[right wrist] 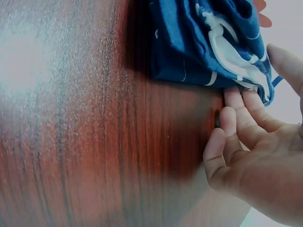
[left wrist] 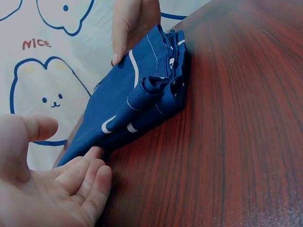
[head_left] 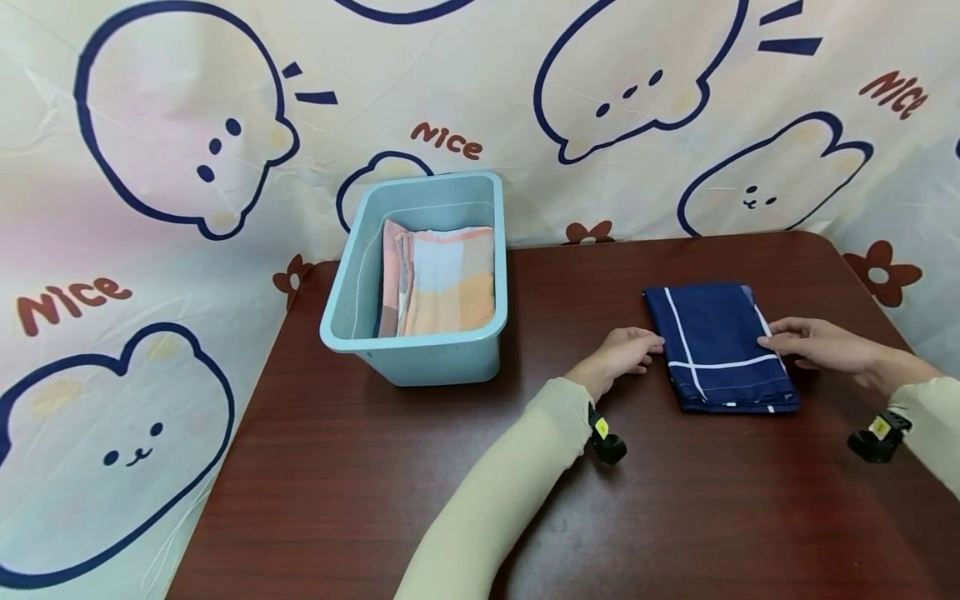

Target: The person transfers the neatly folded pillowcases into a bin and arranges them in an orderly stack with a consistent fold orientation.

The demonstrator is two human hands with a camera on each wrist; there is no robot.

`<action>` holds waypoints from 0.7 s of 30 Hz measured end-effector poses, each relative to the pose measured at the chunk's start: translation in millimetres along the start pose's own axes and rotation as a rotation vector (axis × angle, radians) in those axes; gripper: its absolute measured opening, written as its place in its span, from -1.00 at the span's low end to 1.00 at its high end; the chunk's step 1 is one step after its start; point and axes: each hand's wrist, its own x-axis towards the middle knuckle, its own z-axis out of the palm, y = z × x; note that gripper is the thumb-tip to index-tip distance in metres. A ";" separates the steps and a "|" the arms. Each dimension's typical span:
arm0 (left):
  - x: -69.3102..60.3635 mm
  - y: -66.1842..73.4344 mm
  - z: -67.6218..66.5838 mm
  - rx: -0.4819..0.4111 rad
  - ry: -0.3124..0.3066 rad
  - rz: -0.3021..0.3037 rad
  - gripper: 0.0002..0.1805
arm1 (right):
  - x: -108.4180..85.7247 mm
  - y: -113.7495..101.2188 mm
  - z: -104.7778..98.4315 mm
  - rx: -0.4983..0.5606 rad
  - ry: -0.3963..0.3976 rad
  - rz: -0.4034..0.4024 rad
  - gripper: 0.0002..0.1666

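A folded navy cloth with white stripes (head_left: 712,342) lies on the table's right side, its layered edge facing the near side. My left hand (head_left: 622,354) is at its left edge. In the left wrist view, the fingertips (left wrist: 97,153) reach the cloth's lower edge while the thumb stays apart. At the right edge, my right hand (head_left: 821,343) pinches the cloth, thumb on top. The right wrist view has the fingers (right wrist: 246,113) tucked beneath the bunched layers (right wrist: 189,47); their tips are hidden.
A light blue plastic bin (head_left: 420,358) stands at the back left of the brown wooden table (head_left: 360,492). Inside it are folded pastel checked cloths (head_left: 450,283). A printed cartoon curtain (head_left: 615,192) hangs behind the table and along its sides.
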 end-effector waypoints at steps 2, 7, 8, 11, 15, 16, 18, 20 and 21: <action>0.0 -1.1 0.0 -0.001 -0.007 0.007 -0.70 | 0.1 1.1 0.9 0.010 -0.013 -0.005 -0.04; -0.7 -2.6 -0.6 0.000 -0.007 0.014 -0.69 | 2.7 1.5 2.4 0.013 -0.050 -0.005 0.03; -0.8 -2.5 -0.6 0.002 -0.006 0.011 -0.70 | 3.3 1.4 2.3 0.011 -0.055 -0.005 0.04; -1.1 -2.1 0.1 0.012 -0.004 0.007 -0.71 | 4.7 1.3 1.8 0.014 -0.067 -0.002 0.02; -2.4 -1.0 1.5 0.031 -0.011 0.015 -0.70 | 6.5 1.5 1.2 0.073 -0.090 -0.006 -0.06; -3.0 -0.5 1.8 0.042 -0.019 0.014 -0.69 | 6.8 1.8 1.1 0.093 -0.096 -0.010 -0.07; -4.0 0.0 2.8 0.067 -0.040 0.010 -0.66 | 6.8 2.9 1.1 0.126 -0.104 -0.018 -0.10; -4.6 0.5 3.8 0.093 -0.065 -0.003 -0.60 | 6.2 4.4 1.0 0.148 -0.109 -0.027 -0.11; -4.7 0.7 4.3 0.104 -0.077 -0.013 -0.57 | 5.8 5.1 1.2 0.159 -0.110 -0.031 -0.12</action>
